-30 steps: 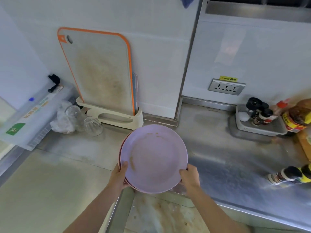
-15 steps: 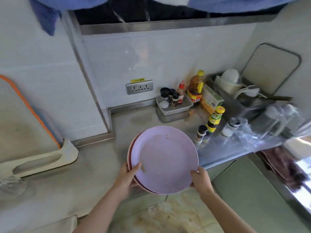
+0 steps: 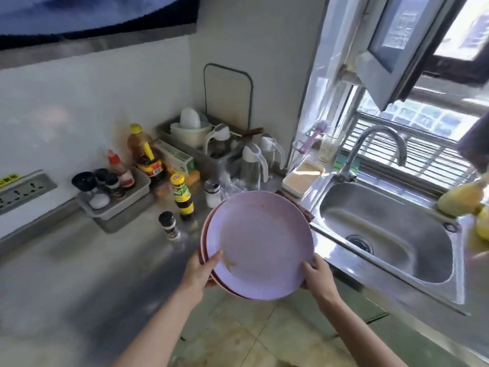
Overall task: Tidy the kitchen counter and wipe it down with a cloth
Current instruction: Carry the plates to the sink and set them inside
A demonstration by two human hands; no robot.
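Observation:
A stack of plates (image 3: 260, 242), lilac on top with a pink one under it, is held in the air over the counter's front edge, just left of the sink (image 3: 389, 234). The top plate carries brown food smears. My left hand (image 3: 199, 271) grips the stack's near left rim, thumb on top. At the near right rim, my right hand (image 3: 318, 276) grips the same way. A dark brown cloth (image 3: 304, 210) peeks out behind the plates beside the sink.
Loose sauce bottles (image 3: 182, 194) and a spice jar (image 3: 169, 225) stand on the steel counter (image 3: 79, 260). A grey condiment tray (image 3: 116, 200) and a dish rack (image 3: 206, 144) line the wall. The faucet (image 3: 370, 149) arches over the sink; yellow fruit (image 3: 460, 200) lies at far right.
The view has swung right along the counter; the cutting board is gone from sight and the sink has come in. Both hands kept hold of the plate stack, carried rightward.

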